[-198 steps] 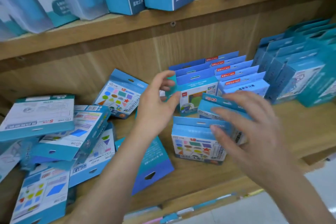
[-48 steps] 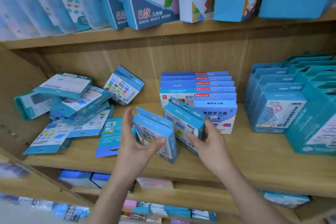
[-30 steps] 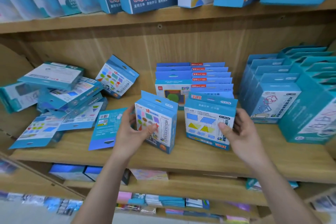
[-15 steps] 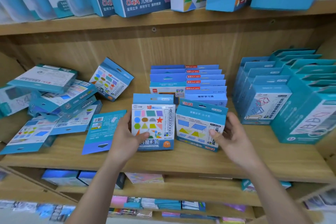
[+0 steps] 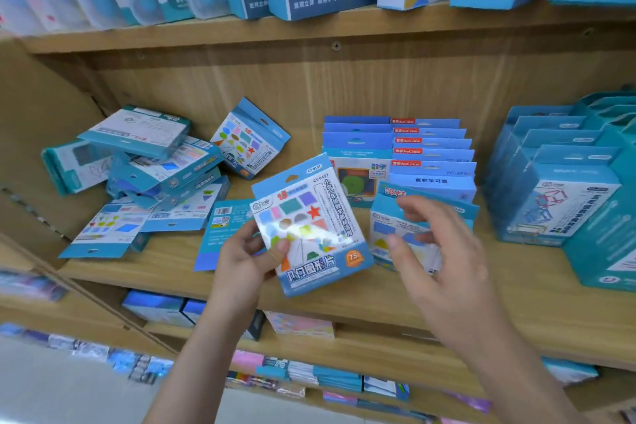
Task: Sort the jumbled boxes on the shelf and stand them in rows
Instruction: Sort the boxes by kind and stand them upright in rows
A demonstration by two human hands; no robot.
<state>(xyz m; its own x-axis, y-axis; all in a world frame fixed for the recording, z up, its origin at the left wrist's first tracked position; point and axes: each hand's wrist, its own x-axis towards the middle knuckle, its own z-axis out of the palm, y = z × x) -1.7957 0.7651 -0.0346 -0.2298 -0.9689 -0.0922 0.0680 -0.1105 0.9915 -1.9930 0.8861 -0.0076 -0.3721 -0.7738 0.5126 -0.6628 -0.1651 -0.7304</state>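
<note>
Blue shapes box (image 5: pixel 311 229) is tilted above the shelf (image 5: pixel 344 299) front, pinched in the left hand (image 5: pixel 247 260); right hand (image 5: pixel 437 263) hovers with wide grip; better square it upright beside the standing box (image 5: pixel 385 234)

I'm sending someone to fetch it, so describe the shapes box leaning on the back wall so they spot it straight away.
On the middle wooden shelf, look between the jumbled pile at the left and the upright rows in the centre. The leaning box tilts alone against the back panel, its front showing coloured shapes and a red star.
</note>
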